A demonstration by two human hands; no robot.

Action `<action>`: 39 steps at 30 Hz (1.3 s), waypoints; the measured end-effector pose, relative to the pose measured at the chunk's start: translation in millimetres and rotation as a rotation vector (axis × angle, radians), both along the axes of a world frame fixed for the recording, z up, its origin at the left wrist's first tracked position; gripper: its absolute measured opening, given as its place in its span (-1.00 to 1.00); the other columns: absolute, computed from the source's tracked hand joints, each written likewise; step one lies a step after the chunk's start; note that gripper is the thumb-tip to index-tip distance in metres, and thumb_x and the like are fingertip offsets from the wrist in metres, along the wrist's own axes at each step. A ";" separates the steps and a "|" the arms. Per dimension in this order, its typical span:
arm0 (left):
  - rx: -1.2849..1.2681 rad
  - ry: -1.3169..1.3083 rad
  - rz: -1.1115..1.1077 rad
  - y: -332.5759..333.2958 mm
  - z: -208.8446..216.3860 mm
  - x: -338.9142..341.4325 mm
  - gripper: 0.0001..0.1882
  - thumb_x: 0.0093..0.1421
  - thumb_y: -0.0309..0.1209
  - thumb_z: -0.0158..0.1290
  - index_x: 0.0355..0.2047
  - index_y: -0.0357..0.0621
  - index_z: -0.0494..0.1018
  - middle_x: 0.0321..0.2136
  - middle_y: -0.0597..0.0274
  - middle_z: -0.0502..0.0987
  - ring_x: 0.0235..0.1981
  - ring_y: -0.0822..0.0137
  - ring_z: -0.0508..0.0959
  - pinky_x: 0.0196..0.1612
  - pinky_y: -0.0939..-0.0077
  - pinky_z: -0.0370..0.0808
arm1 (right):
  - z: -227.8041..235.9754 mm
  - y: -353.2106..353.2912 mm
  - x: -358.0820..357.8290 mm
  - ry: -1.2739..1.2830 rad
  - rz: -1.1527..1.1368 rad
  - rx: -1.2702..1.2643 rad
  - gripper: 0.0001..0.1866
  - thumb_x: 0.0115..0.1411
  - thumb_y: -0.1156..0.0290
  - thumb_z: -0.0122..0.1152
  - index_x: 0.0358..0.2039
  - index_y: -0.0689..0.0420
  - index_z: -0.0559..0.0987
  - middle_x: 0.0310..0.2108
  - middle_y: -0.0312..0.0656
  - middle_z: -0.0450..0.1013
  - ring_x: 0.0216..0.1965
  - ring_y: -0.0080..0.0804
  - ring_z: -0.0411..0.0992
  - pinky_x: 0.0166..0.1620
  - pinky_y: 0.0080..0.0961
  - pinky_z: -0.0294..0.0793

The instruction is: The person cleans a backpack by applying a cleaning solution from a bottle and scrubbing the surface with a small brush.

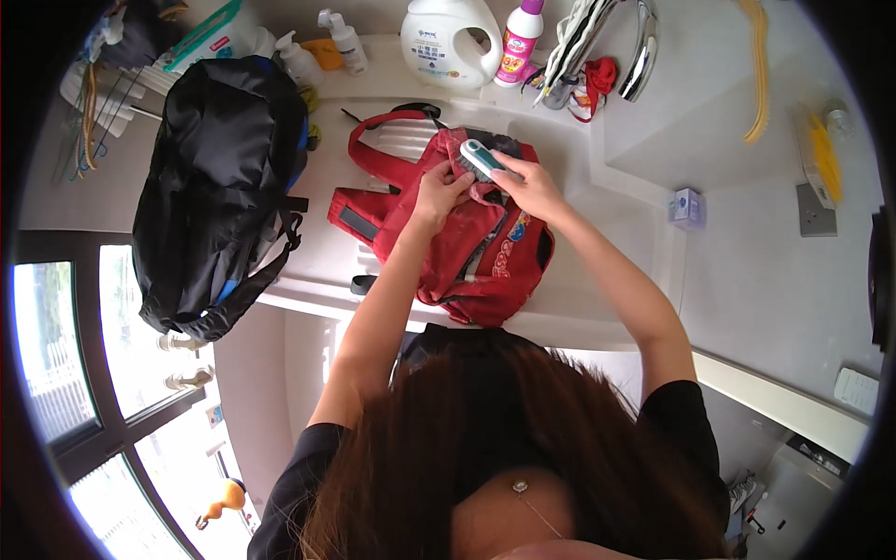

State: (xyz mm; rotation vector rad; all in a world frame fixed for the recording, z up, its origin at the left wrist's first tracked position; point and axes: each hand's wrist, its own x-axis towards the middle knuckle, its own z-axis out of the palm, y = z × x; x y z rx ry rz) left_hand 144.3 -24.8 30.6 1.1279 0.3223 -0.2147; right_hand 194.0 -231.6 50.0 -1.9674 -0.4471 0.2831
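In a white sink point(593, 252), handling the red bag point(439, 252) at twelve o'clock: pinching it with the left hand point(441, 196), apparently to hold it firm beneath the brush point(481, 159), gripped around the handle in the right hand point(530, 187).

Right hand point(534, 191) grips scrub brush point(479, 157) at red backpack point(462, 245) in white basin point(597, 271); left hand point(437, 198) pinches its fabric. Black backpack point(224, 177) at left, white jug point(434, 58) behind.
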 end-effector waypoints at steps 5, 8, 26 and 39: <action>0.058 -0.009 0.023 -3.6 -8.8 -8.6 -0.62 0.26 -0.68 0.06 0.09 -0.28 0.41 -0.17 0.16 0.62 -0.21 0.31 0.67 -0.10 0.46 0.67 | 26.4 11.5 -11.7 -0.037 0.148 -0.279 -0.52 0.31 0.09 0.26 0.24 -0.28 0.54 -0.25 -0.05 0.64 -0.27 -0.06 0.63 -0.18 -0.27 0.58; 0.044 0.059 0.005 -4.6 -10.4 -6.4 -0.69 0.29 -0.64 0.09 0.04 -0.32 0.44 -0.23 0.15 0.64 -0.24 0.29 0.68 -0.12 0.44 0.68 | 9.7 29.8 3.4 -0.351 0.084 -0.452 -0.54 0.30 0.05 0.23 0.22 -0.41 0.55 -0.44 -0.09 0.58 -0.39 -0.04 0.58 -0.31 -0.13 0.55; 0.576 -0.275 0.089 -30.7 6.2 -26.0 -0.62 0.35 -0.41 0.09 0.15 -0.21 0.48 -0.30 0.17 0.65 -0.26 0.41 0.59 -0.13 0.49 0.51 | 12.4 56.3 17.6 -0.006 -0.229 -0.212 -0.46 0.03 -0.02 0.44 -0.18 0.19 0.62 -0.29 0.06 0.62 -0.21 0.07 0.60 -0.13 -0.16 0.55; -0.156 0.419 -0.101 6.2 25.9 27.7 0.16 0.09 0.69 -0.38 0.11 -0.17 0.48 -0.10 0.08 0.59 -0.22 0.16 0.59 -0.14 0.25 0.56 | 53.2 39.4 -6.3 -0.141 -0.023 -0.079 -0.75 -0.02 0.40 0.33 -0.32 0.26 0.62 -0.49 0.05 0.56 -0.43 -0.17 0.61 -0.30 -0.29 0.54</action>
